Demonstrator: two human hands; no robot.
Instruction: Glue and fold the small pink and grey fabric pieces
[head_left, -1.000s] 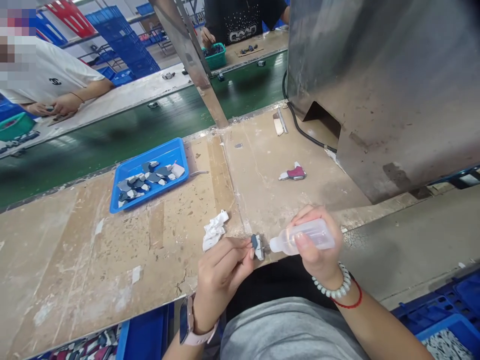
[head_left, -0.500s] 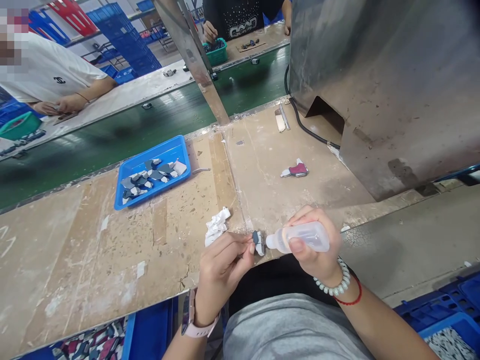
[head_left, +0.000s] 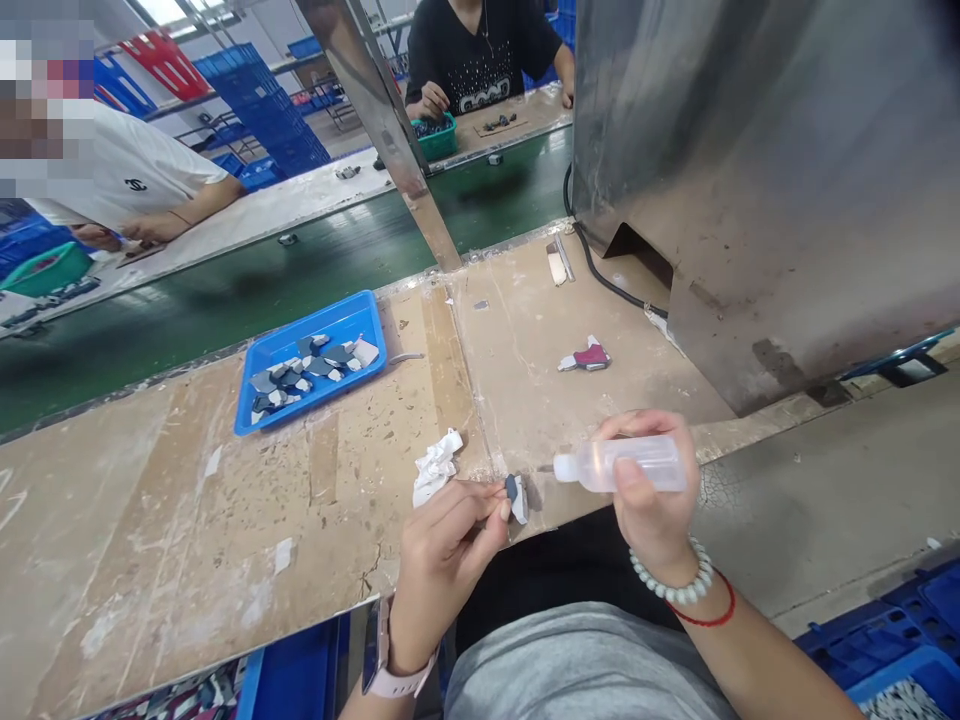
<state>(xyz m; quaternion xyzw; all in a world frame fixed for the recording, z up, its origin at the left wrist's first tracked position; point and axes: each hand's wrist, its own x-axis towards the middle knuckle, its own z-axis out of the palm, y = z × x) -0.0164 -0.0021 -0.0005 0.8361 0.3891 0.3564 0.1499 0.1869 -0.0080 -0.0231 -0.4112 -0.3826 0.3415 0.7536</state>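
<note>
Between the thumb and fingers of my left hand (head_left: 454,530) is a small dark grey and white piece (head_left: 517,498), held over the table's front edge. My right hand (head_left: 654,490) is wrapped round a translucent squeeze bottle (head_left: 622,465), which lies sideways in the grip with its thin nozzle pointing left. A short gap separates the nozzle from the piece. Crumpled white tissue (head_left: 437,465) lies just beyond my left hand. Farther back on the table rests a magenta and white piece (head_left: 589,356).
A blue tray (head_left: 247,415) of grey and white pieces stands on the left. Behind the table runs a green conveyor belt (head_left: 337,250), with two people at its far side. A metal housing (head_left: 750,220) and a black cable (head_left: 611,283) are on the right. Bins sit below.
My right hand has drawn the bottle to the right, away from the small piece. My left hand still holds the piece in nearly the same place. The camera view has tilted up slightly.
</note>
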